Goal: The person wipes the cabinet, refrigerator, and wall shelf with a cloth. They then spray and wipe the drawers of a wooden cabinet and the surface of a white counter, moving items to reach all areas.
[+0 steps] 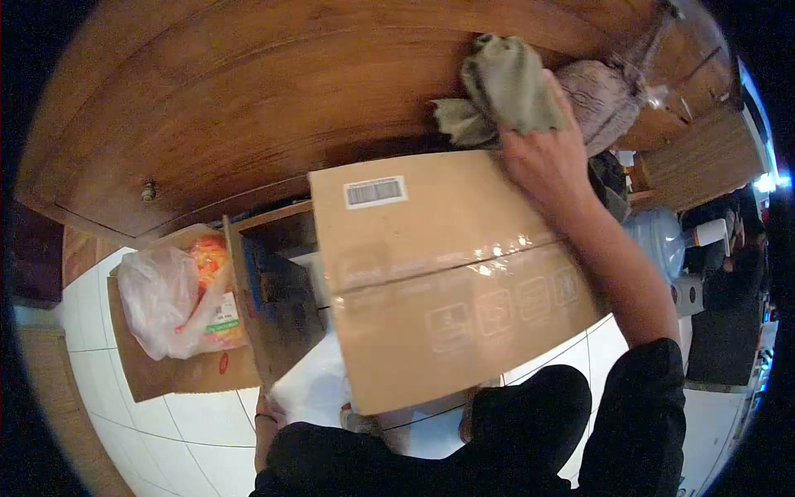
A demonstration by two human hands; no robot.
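Note:
My right hand [542, 161] is closed on a grey-green cloth [509, 83], above the far right corner of a large cardboard box [447, 273]. The box has a barcode label and clear tape across its top. Low on the left, my left hand [265, 418] shows only in part beside the lower edge of an open cardboard box [186, 377]; its fingers are mostly hidden. Inside that open box lie a clear plastic bag [161, 298] and an orange package [211, 265].
A wooden cabinet front [273, 91] spans the far side. A patterned cloth bundle [600, 99] hangs beside the grey-green cloth. At the right stands a blue water bottle [658, 240]. White floor tiles [203, 414] show below, around my dark-clothed knees.

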